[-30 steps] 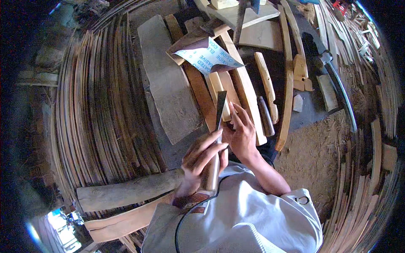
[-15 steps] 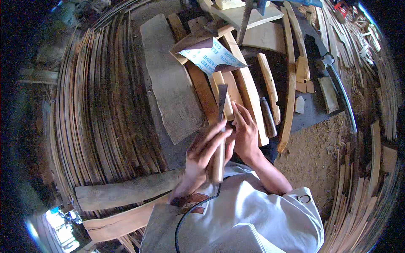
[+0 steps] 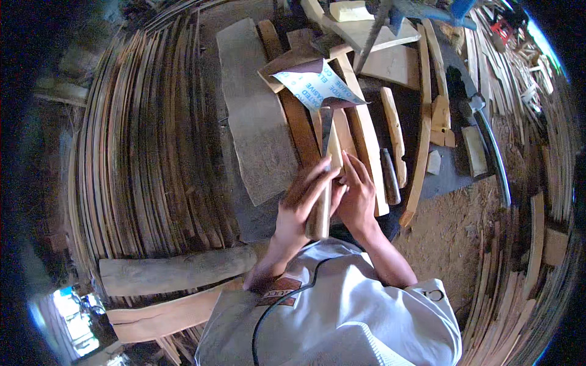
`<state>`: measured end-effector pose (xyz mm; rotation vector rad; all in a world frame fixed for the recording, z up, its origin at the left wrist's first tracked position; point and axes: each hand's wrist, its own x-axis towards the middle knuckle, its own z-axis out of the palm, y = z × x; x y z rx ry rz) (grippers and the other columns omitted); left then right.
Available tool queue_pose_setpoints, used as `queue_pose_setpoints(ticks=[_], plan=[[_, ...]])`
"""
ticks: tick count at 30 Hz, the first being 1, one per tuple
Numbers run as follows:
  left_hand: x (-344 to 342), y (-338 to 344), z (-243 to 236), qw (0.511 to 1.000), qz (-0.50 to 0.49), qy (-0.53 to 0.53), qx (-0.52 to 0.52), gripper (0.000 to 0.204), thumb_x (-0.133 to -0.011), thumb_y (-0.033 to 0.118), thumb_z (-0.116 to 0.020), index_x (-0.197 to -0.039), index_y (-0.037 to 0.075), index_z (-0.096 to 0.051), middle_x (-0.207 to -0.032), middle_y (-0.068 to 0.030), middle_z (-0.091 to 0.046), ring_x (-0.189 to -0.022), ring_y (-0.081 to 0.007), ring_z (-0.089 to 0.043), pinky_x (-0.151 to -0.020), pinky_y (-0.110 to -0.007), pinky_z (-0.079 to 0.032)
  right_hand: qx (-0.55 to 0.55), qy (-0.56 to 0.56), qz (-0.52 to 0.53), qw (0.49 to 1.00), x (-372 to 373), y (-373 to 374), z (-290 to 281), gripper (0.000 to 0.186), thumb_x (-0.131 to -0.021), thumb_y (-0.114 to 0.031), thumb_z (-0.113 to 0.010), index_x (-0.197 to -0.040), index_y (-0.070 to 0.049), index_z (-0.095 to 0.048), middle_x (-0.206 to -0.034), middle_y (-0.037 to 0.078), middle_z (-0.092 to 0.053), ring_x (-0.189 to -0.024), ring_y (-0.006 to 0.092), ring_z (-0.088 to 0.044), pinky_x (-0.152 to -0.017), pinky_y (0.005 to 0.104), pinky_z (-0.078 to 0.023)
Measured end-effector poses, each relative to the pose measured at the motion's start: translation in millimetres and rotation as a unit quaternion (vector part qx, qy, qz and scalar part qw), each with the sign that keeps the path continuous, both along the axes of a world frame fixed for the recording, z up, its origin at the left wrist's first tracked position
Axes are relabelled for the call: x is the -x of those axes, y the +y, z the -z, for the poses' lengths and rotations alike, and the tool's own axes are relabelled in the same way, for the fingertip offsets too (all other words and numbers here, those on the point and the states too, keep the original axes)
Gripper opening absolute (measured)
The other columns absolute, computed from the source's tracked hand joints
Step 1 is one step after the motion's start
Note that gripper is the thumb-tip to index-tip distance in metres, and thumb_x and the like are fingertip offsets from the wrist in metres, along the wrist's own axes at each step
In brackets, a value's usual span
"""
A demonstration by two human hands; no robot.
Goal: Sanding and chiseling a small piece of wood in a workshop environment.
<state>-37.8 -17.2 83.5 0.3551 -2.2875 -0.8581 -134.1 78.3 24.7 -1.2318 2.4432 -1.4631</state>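
Observation:
My left hand (image 3: 298, 198) is closed around a chisel (image 3: 319, 218) with a pale wooden handle and a flat dark metal blade, which points away from me. The blade lies over a narrow, pale strip of wood (image 3: 334, 148). Just to the right, my right hand (image 3: 358, 198) has its fingertips pressed together around the near part of this strip. Fingers hide the strip's near end and its exact contact with the blade. Beyond the blade tip, a curled sheet of sandpaper (image 3: 318, 87), white with blue print on its back, lies on wood pieces.
A wide grey board (image 3: 253, 116) lies left of my hands. Long pieces of wood (image 3: 421, 122), a dark cylindrical handle (image 3: 389, 177) and a blue-handled saw (image 3: 373, 35) are to the right and far side. Stacked planks (image 3: 152, 146) fill the left; sandy ground (image 3: 445, 226) shows at right.
The chisel has moved forward, away from me, with my left hand. My right hand stays at the wood strip. The whole view has shifted slightly.

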Motion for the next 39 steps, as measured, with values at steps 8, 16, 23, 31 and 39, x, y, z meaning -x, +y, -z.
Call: queue_pose_setpoints(ticks=[8, 16, 23, 31, 39], plan=[[1, -67, 22, 0.988, -0.127, 0.068, 0.046, 0.025, -0.075, 0.005, -0.082, -0.099, 0.008, -0.073, -0.127, -0.0158, -0.064, -0.106, -0.0269, -0.068, -0.087, -0.036, -0.056, -0.018, -0.001, 0.063, 0.998, -5, 1, -10, 0.061, -0.081, -0.015, -0.078, -0.134, 0.001, -0.054, -0.12, 0.017, -0.061, -0.062, 0.0127, -0.054, -0.057, 0.028, -0.049], [-15, -82, 29, 0.991, -0.107, -0.067, 0.039, 0.067, -0.071, 0.032, -0.087, -0.129, 0.012, -0.06, -0.144, -0.0212, -0.048, -0.125, -0.0363, -0.055, -0.102, -0.045, -0.048, 0.027, 0.022, 0.045, 0.998, 6, 17, -39, 0.05, -0.087, -0.015, -0.067, -0.133, -0.001, -0.053, -0.118, 0.018, -0.059, -0.066, 0.0184, -0.053, -0.062, 0.0314, -0.05], [-25, -73, 32, 0.976, -0.094, -0.177, 0.087, 0.088, -0.075, 0.049, -0.078, -0.148, 0.014, -0.042, -0.157, -0.0213, -0.029, -0.143, -0.0398, -0.031, -0.118, -0.052, -0.025, -0.001, -0.021, 0.011, 1.0, 58, 5, -45, 0.04, -0.088, -0.013, -0.066, -0.125, 0.0, -0.057, -0.12, 0.023, -0.059, -0.112, 0.0363, -0.058, -0.098, 0.044, -0.048], [-24, -62, 25, 0.978, -0.121, -0.15, 0.081, 0.08, -0.081, 0.043, -0.074, -0.147, 0.012, -0.042, -0.156, -0.0187, -0.033, -0.144, -0.0366, -0.031, -0.119, -0.053, -0.022, -0.121, 0.21, -0.142, 0.96, 138, -43, -46, 0.047, -0.086, -0.015, -0.067, -0.132, -0.007, -0.055, -0.137, 0.021, -0.051, -0.133, 0.0381, -0.042, -0.112, 0.046, -0.036], [-16, 0, 23, 0.979, -0.084, 0.167, -0.08, 0.046, -0.084, 0.005, -0.064, -0.13, -0.001, -0.057, -0.126, -0.0182, -0.064, -0.122, -0.0333, -0.06, -0.107, -0.043, -0.044, -0.101, 0.193, -0.214, 0.952, 158, -66, -26, 0.036, -0.091, -0.005, -0.063, -0.127, -0.006, -0.061, -0.13, 0.018, -0.061, -0.124, 0.0338, -0.056, -0.104, 0.0416, -0.045]])
